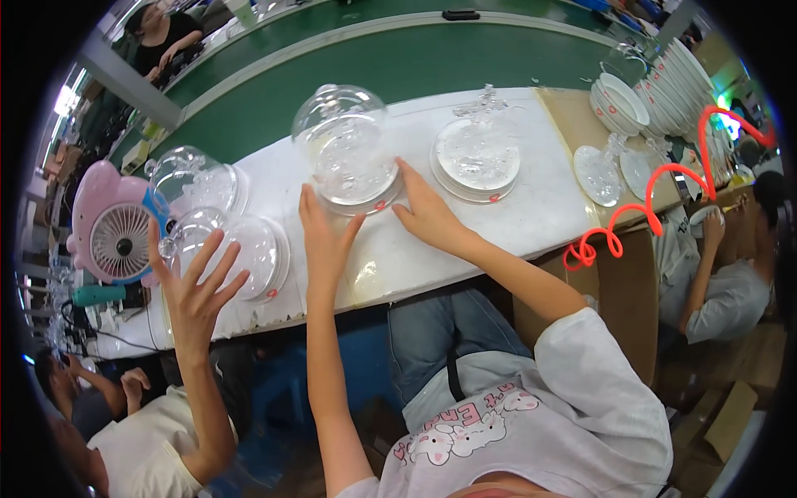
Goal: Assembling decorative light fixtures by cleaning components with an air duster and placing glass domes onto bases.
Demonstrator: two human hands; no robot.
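A clear glass dome (344,149) is set on a glass plate (365,202) mid-tabletop, roughly halfway between the near edge and the far edge of the white tabletop (515,224). The plate's right rim is touched by the right hand (427,212), fingers spread flat, nothing clamped. The left hand (325,236) is held just at the plate's near-left rim, fingers extended and apart, fingertips at or near the rim; contact cannot be told.

Just right of the dome, a second glass plate with a clear stand (477,153) is seen, near but apart. Bare tabletop is left between that plate and the near edge, and between the two hands.

Toward the left end, two more domed glass pieces (220,220) are crowded together; a co-worker's open hand (195,286) is raised over the near edge beside them. A pink fan (112,228) is placed at the left end.

At the right end, stacked white bowls (656,91) and small glass stands (602,170) are packed on a cardboard surface. A red coiled hose (643,212) is hung past the right edge. A green conveyor belt (398,66) is run along the far edge.
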